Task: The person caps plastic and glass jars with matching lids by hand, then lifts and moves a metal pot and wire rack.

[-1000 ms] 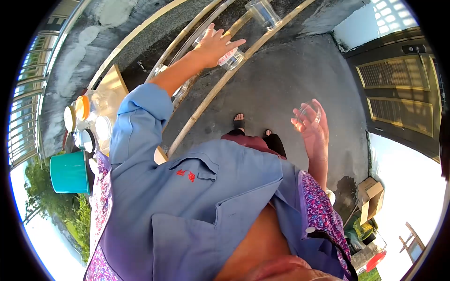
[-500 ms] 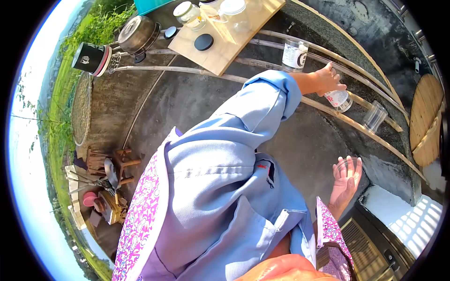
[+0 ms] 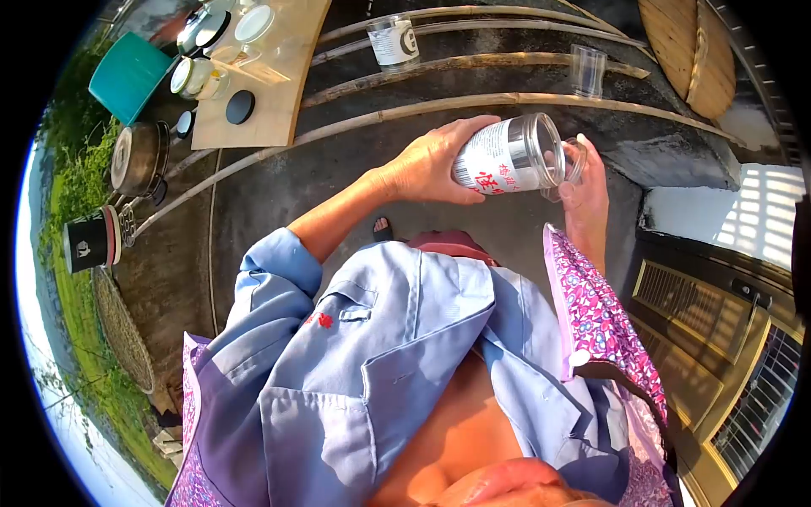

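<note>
Head view: the labelled clear jar [image 3: 500, 160] has left the bamboo poles [image 3: 405, 110] and is now between both hands, its mouth brought up to the clear lid [image 3: 576, 159], though contact is unclear. The left hand [image 3: 431, 165] spreads its fingers firmly around the base end; the right hand [image 3: 587, 194] curls closed on the lid. The jar lies sideways, long axis roughly crosswise, mouth facing right.
</note>
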A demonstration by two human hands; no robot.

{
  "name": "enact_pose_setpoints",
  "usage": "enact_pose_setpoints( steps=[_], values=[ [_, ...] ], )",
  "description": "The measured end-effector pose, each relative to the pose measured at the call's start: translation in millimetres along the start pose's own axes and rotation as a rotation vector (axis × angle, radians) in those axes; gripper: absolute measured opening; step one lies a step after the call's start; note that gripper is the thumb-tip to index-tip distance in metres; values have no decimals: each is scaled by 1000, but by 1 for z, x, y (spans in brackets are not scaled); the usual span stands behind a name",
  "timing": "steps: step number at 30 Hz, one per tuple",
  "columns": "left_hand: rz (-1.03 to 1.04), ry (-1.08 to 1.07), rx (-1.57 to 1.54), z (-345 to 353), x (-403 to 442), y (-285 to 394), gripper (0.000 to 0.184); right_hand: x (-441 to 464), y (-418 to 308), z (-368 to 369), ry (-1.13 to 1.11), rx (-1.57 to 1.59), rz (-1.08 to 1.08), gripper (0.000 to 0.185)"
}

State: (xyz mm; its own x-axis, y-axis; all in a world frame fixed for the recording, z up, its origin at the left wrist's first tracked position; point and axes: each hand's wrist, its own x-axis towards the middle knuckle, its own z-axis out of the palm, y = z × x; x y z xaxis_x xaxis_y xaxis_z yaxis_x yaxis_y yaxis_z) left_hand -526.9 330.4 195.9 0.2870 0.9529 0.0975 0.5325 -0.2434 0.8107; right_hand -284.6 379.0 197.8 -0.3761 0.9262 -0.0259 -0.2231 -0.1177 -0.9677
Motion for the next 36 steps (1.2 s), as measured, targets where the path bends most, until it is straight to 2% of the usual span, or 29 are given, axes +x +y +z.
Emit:
enact_pose_setpoints(
  steps=[3,5,7,8,10,14,16,18,20,21,23,24,25,26,27,28,29,30,31,32,33,34,36],
  values=[
    [-136,76,-121,-3,-36,-4,100,1,-17,30,-236,-15,43,83],
    [-98,73,-13,-15,-56,-5,97,6,-23,42,-338,-55,35,82],
    [-79,74,28,-25,-71,-4,95,12,-30,54,-546,-464,-31,87],
    [-106,25,56,-31,-77,-1,94,14,-32,64,-560,-463,-27,87],
    [-145,-11,77,-39,-90,-3,93,20,-37,81,-757,-756,-188,77],
    [-115,-10,-185,-51,-114,-26,94,32,-34,106,-950,-725,-282,77],
    [-242,-208,-557,-57,-128,-32,95,35,-28,118,-1021,-694,-273,77],
    [-261,-214,-544,-60,-137,-33,96,40,-18,126,-1109,-610,-260,77],
    [-294,-71,-517,-59,-140,-30,96,42,-10,133,-1003,-633,-205,75],
    [-250,41,-409,-54,-142,-36,96,43,-1,135,-926,-597,-178,74],
    [-180,333,112,-43,-144,-38,89,43,24,139,-733,-527,-193,71],
    [-178,432,387,-39,-143,-40,87,41,30,145,-737,-527,-195,71],
    [-121,503,534,-39,-143,-40,84,38,35,150,-621,-633,-95,71],
    [-120,503,536,-38,-146,-42,84,36,40,152,-500,-734,5,73],
    [-117,509,597,-37,-149,-45,85,35,50,156,-482,-781,-212,80],
    [-115,516,658,-37,-151,-47,87,36,47,152,-482,-779,-214,80],
    [-168,524,520,-38,-155,-46,90,36,37,148,-575,-648,81,81],
    [-171,520,522,-40,-159,-46,90,38,23,146,-657,-504,376,83],
    [-226,511,252,-43,-164,-47,92,43,11,139,-704,-666,269,87],
    [-274,500,-20,-46,-167,-47,95,49,3,134,-715,-717,246,84],
    [-259,463,-161,-46,-171,-53,100,51,-3,132,-688,-706,110,80],
    [-256,463,-161,-45,-173,-56,100,52,-8,132,-660,-695,-27,76],
    [-188,396,-346,-43,-176,-56,102,53,-22,138,-713,-636,-51,69]
  ],
)
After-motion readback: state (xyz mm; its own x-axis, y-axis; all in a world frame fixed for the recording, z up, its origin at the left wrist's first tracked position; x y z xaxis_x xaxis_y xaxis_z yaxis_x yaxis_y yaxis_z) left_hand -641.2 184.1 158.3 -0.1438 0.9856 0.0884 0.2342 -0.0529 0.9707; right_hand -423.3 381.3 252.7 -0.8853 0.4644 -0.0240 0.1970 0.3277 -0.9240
